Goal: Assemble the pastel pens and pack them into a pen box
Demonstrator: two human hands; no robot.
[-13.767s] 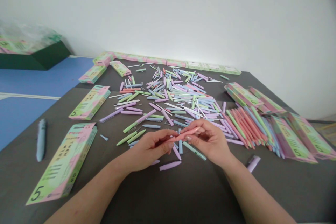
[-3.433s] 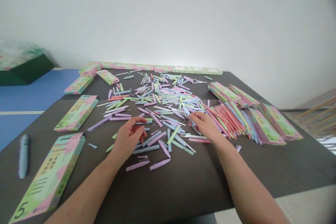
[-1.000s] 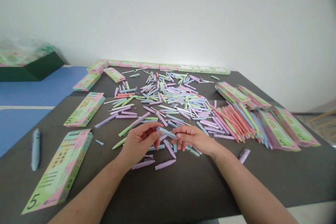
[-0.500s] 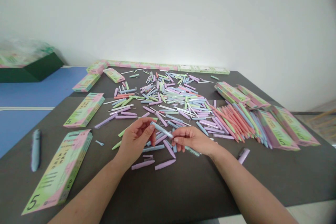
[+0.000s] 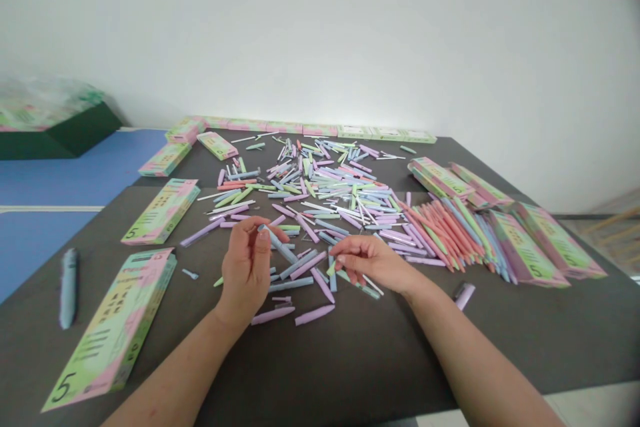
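Observation:
My left hand (image 5: 246, 268) is raised a little above the dark table (image 5: 350, 360), fingers closed round a pale blue pen barrel (image 5: 278, 244) that slants down to the right. My right hand (image 5: 369, 264) rests low on the table just right of it, fingers curled over loose pen parts, with thin white refills (image 5: 371, 284) showing beneath; what it grips, if anything, is hidden. Beyond both hands spreads a heap of loose pastel pen parts (image 5: 325, 193). Two lilac pieces (image 5: 294, 314) lie in front of my hands.
A row of assembled pens (image 5: 450, 227) lies at the right beside flat green-and-pink boxes (image 5: 530, 240). More boxes sit at the left (image 5: 115, 327) and along the far edge (image 5: 310, 128). A thick blue pen (image 5: 68, 287) lies far left. A blue surface (image 5: 65, 173) adjoins the table.
My left hand has drawn the blue barrel left and turned it more upright. My right hand has let go of it and dropped to the parts on the table.

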